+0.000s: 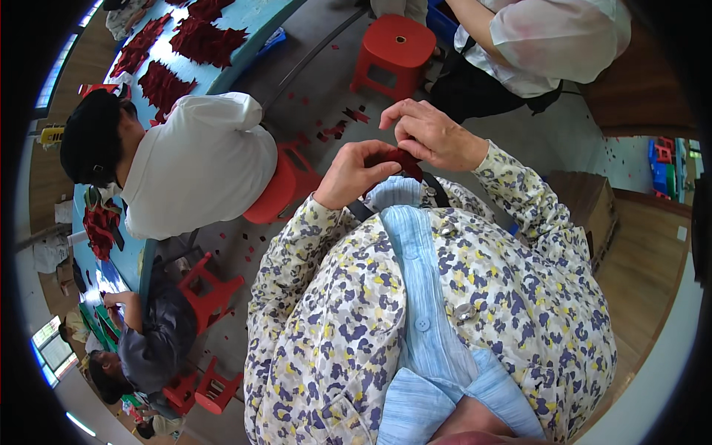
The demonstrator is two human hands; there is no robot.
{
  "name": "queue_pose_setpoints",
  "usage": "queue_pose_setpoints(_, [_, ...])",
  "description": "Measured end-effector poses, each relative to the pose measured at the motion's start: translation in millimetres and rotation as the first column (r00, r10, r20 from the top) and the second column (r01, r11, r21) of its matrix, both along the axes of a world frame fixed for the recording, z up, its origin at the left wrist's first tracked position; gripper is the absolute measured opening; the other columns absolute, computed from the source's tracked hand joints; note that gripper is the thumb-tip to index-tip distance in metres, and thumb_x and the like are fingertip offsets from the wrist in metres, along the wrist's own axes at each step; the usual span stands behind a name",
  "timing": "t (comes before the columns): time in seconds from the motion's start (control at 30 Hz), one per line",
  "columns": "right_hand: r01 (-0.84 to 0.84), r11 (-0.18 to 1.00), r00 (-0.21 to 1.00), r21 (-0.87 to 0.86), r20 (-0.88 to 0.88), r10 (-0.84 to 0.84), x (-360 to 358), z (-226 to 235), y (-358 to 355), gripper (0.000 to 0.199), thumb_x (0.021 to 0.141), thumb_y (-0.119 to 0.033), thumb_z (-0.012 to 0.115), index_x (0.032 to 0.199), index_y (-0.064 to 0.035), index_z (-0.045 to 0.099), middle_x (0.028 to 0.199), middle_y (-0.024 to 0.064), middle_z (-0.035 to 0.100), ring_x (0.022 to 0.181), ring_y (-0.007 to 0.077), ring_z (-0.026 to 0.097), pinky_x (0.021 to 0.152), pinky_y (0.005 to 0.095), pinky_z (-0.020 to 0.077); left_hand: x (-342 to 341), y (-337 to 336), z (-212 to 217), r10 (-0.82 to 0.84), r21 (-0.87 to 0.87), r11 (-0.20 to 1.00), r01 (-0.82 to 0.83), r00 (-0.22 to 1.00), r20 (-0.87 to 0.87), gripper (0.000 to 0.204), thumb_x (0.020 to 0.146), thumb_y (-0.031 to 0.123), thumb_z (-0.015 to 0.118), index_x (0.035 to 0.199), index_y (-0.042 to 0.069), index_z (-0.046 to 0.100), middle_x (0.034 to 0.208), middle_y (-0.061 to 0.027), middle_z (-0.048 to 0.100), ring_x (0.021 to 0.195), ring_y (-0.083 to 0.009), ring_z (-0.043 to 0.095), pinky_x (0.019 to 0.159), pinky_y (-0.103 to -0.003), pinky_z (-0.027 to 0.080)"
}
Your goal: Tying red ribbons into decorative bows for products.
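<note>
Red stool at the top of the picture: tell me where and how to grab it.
Grip the near seat rim of the red stool, probably from the wearer's side: the stool stands upright, that edge is uncovered, and the person in white to its right leaves less room there.

Fabric piece (412, 165): dark red. Buttoned jacket (319, 311): off-white, mottled purple-grey and yellow. Collared shirt (421, 293): light blue, streaked. Plastic stool (378, 46): red. Tabletop (256, 22): pale blue.
</note>
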State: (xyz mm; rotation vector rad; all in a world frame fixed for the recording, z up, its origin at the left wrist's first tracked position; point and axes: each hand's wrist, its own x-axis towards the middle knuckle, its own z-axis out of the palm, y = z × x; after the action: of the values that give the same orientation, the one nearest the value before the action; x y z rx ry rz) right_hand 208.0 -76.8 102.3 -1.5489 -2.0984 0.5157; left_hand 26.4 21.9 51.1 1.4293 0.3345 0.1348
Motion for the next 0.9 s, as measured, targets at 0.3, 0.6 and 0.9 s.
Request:
queue_pose_setpoints(0.3, [0.041,0.984,0.988,-0.172,-0.138,-0.065,3.5,-3.5,-3.2,0.009,0.084,-0.010,0.056,0.080,-0.0044,0.050,0.105,0.0085,0.054,0.096,0.0246,0.053,0.083,0.0364,0.0413,2.0,0.0,5.7,-0.013,-0.308,0.952,-0.005,0.998,-0.055,0.017,0.083,0.009,0.066,0.094,-0.004,0.064,0.078,-0.0007,0.064,0.065,-0.0029,0.055,0.057,-0.018,0.045])
queue_pose_setpoints(0.6, [0.517,0.794,0.603,-0.321,-0.522,-0.603,-2.9,-20.8,-3.6,0.017,0.094,-0.019,0.055,0.094,-0.0019,0.057,0.086,0.0008,0.058,0.082,0.0076,0.053,0.075,0.0225,0.0449,3.9,-1.4,-17.9,0.170,-0.630,0.766,-0.130,0.986,0.002,0.012,0.084,0.007,0.065,0.092,0.002,0.059,0.082,-0.0052,0.065,0.067,-0.0082,0.061,0.059,-0.019,0.048])
queue_pose_setpoints(0.9, [0.507,0.770,0.608,-0.387,-0.473,-0.638,-20.5,-31.4,-11.2,0.021,0.087,-0.019,0.064,0.087,0.0012,0.060,0.068,0.0033,0.061,0.061,0.0068,0.055,0.053,0.0260,0.0457,8.8,-7.7,-4.4,0.281,-0.633,0.741,-0.224,0.960,-0.011,0.015,0.086,0.009,0.063,0.098,0.001,0.057,0.088,-0.0071,0.064,0.072,-0.0113,0.063,0.063,-0.023,0.051])
